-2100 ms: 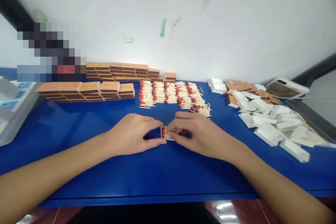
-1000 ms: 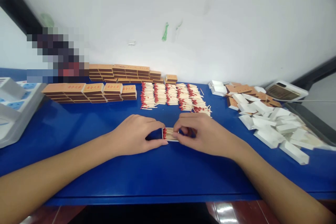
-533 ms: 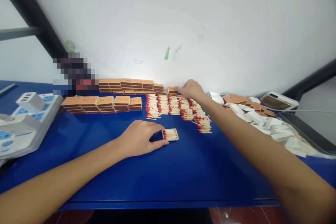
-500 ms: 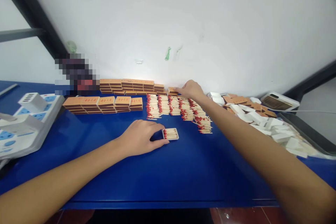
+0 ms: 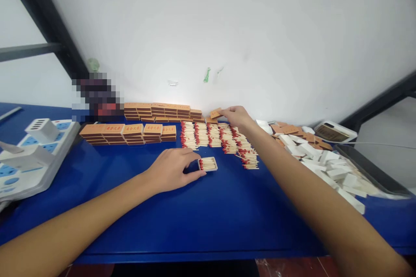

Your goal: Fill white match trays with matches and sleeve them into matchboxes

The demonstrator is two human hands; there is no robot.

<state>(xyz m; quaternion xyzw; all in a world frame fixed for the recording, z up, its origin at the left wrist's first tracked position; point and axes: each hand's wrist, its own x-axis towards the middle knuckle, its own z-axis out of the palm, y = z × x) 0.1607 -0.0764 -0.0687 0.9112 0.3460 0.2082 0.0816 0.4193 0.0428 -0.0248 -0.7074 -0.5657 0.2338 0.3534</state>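
My left hand [image 5: 172, 168] rests on the blue table with thumb and fingers around the left end of a white matchbox tray [image 5: 212, 169], which holds a layer of red-tipped matches. Farther back, my right hand [image 5: 237, 117] pinches an orange matchbox [image 5: 215, 114] by its right end. That box is tilted, just above the back row near the wall. Between the two hands lie several bundles of loose matches [image 5: 201, 134], their red heads mostly to the left.
Stacks of orange matchboxes stand at left in a front row [image 5: 112, 134] and a back row [image 5: 164, 109]. White trays [image 5: 325, 162] and orange sleeves [image 5: 290, 130] are heaped at right, by a phone [image 5: 336, 132] and a dark tray [image 5: 373, 169]. A power strip [image 5: 48, 173] lies far left.
My right hand has lifted the matchbox's end, so it now tilts. The left hand stays at the tray. The view has shifted slightly.
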